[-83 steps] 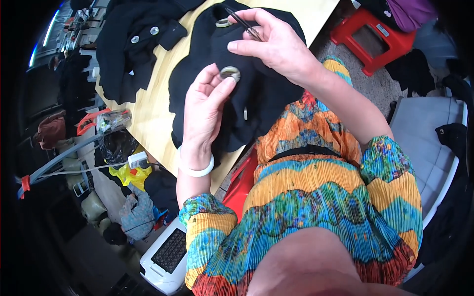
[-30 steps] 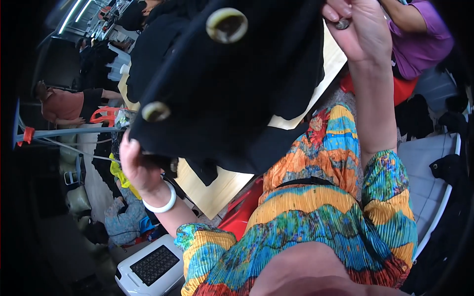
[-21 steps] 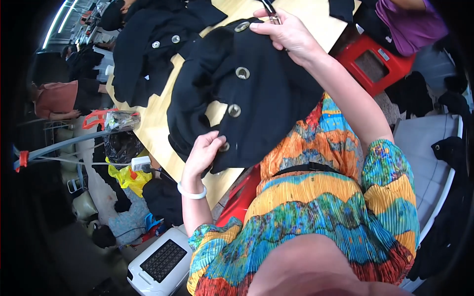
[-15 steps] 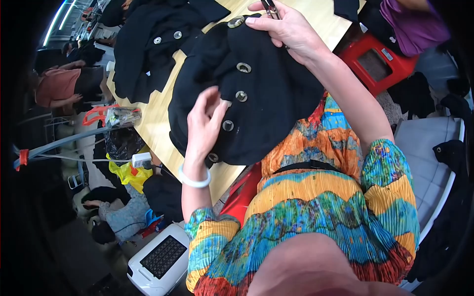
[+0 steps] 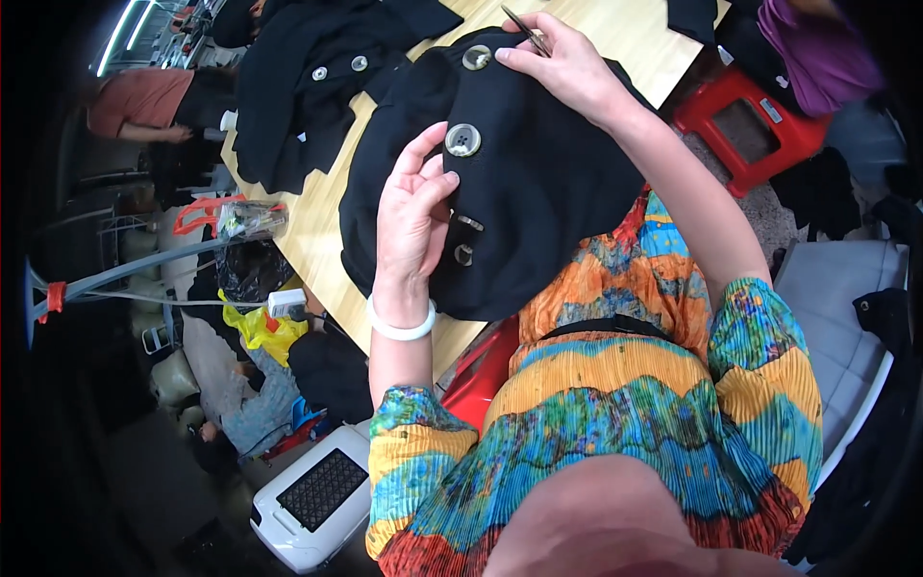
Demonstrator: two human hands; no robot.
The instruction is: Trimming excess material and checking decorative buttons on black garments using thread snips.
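A black garment (image 5: 548,173) with a row of large buttons is spread over the table edge in front of me. My left hand (image 5: 413,212) pinches the cloth of its front edge, thumb and fingers just left of a big grey-brown button (image 5: 463,140). Two lower buttons, the nearer one (image 5: 463,255) included, are seen at a slant beside my palm. Above, my right hand (image 5: 567,72) is closed around slim dark thread snips (image 5: 527,31), whose tip points up and left. Its thumb lies by the top button (image 5: 477,58).
Another black garment (image 5: 303,106) with buttons lies on the wooden table (image 5: 327,226) at the far left. A clear container (image 5: 248,219) and a yellow bag (image 5: 264,327) are at left. A red stool (image 5: 745,130) stands right, a grey bin (image 5: 836,327) nearer. Other people sit and stand around.
My left hand has shifted up and right and now grips the front edge, lifting it so the lower buttons tilt. The snips have turned in my right hand to a flatter slant.
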